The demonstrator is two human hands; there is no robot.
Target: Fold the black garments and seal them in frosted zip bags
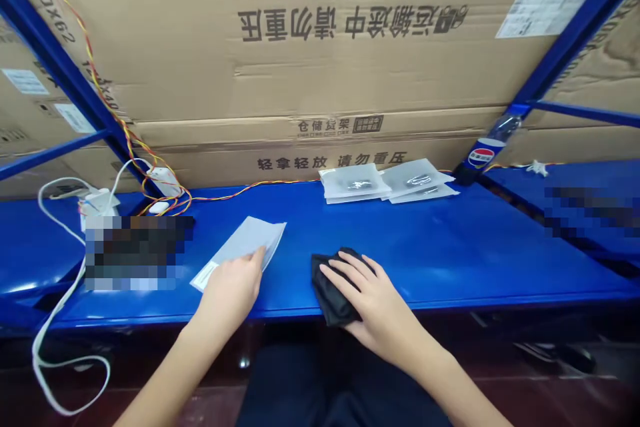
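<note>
A crumpled black cloth (334,290) lies near the front edge of the blue shelf (465,260), under the right hand (377,303), whose fingers (350,273) rest spread on top, not clenched. To its left, a pale grey flat packet (245,240) lies slanted beneath the left hand (233,293), its fingers loosely resting, not gripping. (Clear sealed packets (387,181) sit farther back, by stacked cardboard cartons (300,60).)
</note>
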